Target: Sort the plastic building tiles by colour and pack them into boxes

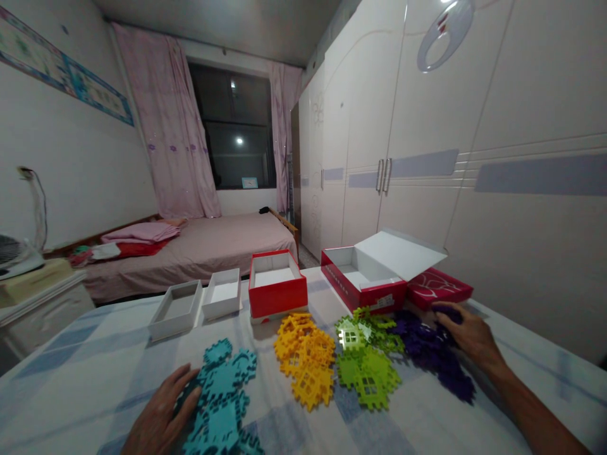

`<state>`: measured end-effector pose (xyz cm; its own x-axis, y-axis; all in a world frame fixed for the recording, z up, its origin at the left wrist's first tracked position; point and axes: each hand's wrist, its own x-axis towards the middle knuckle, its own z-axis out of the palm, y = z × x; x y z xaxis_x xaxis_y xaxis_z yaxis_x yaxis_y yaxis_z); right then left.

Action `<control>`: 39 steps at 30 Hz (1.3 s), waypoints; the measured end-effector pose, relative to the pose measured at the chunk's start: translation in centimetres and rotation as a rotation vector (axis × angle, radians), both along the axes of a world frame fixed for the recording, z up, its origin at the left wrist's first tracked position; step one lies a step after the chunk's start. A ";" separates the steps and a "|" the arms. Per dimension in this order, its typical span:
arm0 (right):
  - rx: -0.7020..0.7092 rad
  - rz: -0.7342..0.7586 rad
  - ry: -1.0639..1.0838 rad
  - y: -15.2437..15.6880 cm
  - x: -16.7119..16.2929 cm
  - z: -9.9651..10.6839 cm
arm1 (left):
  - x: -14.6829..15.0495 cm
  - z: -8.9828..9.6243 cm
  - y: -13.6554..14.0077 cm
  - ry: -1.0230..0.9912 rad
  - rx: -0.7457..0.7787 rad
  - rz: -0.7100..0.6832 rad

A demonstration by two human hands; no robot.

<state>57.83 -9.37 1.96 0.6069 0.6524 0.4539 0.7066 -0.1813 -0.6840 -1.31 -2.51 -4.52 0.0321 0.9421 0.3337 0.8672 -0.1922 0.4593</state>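
My left hand (164, 411) lies at the left edge of a pile of teal interlocking plastic building pieces (220, 376). Its fingers are stretched out and apart, touching the nearest pieces. On the right, my right hand (472, 335) is at a dark purple pile of the same notched pieces (429, 347), with thumb and fingers closed around one purple piece (450, 313). Between the hands lie a yellow pile (306, 354) and a lime green pile (367, 366), some pieces showing window cut-outs. The green pile touches the purple one.
Behind the piles stand two shallow grey-white trays (173, 309), a red open box (278, 297), and a larger red box (363, 297) with its white flap raised. A red lid (441, 287) lies beside it. A checked cloth (114, 360) covers the table. A bed and wardrobe stand beyond.
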 end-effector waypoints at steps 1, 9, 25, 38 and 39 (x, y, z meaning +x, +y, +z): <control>0.027 -0.019 0.036 0.0 0.0 0.4 | 0.0 0.0 0.0 0.002 0.001 -0.005; 0.342 0.186 0.484 5.1 -2.7 6.6 | -0.1 0.2 0.1 -0.033 0.037 -0.019; 0.036 0.274 0.029 3.6 -3.8 3.9 | -0.1 0.7 -0.1 -0.001 -0.101 -0.044; -0.272 0.226 -0.506 -2.8 -4.7 -4.4 | -0.8 0.6 0.3 -0.004 -0.082 -0.064; -0.259 0.215 -0.525 -2.9 -4.7 -4.4 | -0.8 0.6 0.3 -0.007 -0.081 -0.068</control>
